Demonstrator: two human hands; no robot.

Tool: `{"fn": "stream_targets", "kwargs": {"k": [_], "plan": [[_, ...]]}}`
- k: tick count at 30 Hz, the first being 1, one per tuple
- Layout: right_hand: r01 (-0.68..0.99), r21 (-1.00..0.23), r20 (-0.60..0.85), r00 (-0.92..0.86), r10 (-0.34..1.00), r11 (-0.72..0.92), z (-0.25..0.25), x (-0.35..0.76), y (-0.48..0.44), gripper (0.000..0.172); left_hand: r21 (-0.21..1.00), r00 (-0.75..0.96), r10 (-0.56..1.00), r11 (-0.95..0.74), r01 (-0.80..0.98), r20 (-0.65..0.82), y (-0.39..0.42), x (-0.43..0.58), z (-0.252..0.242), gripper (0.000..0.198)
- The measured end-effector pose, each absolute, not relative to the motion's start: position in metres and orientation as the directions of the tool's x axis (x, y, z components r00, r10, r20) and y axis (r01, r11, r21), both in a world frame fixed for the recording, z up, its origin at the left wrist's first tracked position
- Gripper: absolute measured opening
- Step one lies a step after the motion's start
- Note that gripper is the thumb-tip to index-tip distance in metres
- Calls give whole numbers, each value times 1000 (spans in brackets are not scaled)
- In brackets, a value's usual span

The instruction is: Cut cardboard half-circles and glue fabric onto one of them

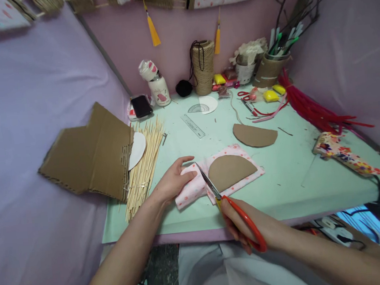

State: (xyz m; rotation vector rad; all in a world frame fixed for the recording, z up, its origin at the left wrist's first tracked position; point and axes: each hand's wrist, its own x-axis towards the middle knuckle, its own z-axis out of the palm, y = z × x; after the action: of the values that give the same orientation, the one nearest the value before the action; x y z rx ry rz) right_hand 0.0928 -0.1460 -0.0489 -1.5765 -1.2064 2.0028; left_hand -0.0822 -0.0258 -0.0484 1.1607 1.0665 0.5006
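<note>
My right hand (238, 222) is closed round the red handles of a pair of scissors (246, 219). The blades lie across pink dotted fabric (235, 187), just left of a half-round piece of cardboard (230, 172) resting on it. Thumb and fingers of my left hand (176, 179) grip the folded left part of the fabric, close to the blade tips. The lower blade is partly hidden by the cloth. Behind the fabric, a second half-round cardboard piece (255, 135) lies flat on the table.
Bamboo sticks (142, 173) and a large cardboard sheet (88, 158) lie at left. A clear ruler (193, 126) and protractor (198, 108) are behind. A twine spool (203, 70) and bottle (158, 87) stand at the back. Right are red pipe cleaners (309, 105) and a flowered glue gun (344, 153).
</note>
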Motion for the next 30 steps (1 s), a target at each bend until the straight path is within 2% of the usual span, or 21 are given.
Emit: {"fn": "stream_targets", "kwargs": {"k": [9,16,22,25,30], "plan": [[217,-736,-674,-327,662,-642,-52,91,-143,63,913,460,789,364,184,-407,-27,-84,-48,60],[178,-729,-676,-334,657,-661,-52,91,-140,56,910,460,786,374,178,-413,-29,-84,-47,63],[160,-768,-628,-379,680,-620,-47,96,-144,57,911,449,797,393,122,-404,-35,-102,-30,66],[185,-796,-589,-456,667,-577,-37,104,-152,59,936,372,864,348,45,-339,-32,-113,-13,66],[165,-846,-517,-486,704,-507,-33,122,-167,60,976,101,977,195,-98,-185,-14,-112,9,59]]}}
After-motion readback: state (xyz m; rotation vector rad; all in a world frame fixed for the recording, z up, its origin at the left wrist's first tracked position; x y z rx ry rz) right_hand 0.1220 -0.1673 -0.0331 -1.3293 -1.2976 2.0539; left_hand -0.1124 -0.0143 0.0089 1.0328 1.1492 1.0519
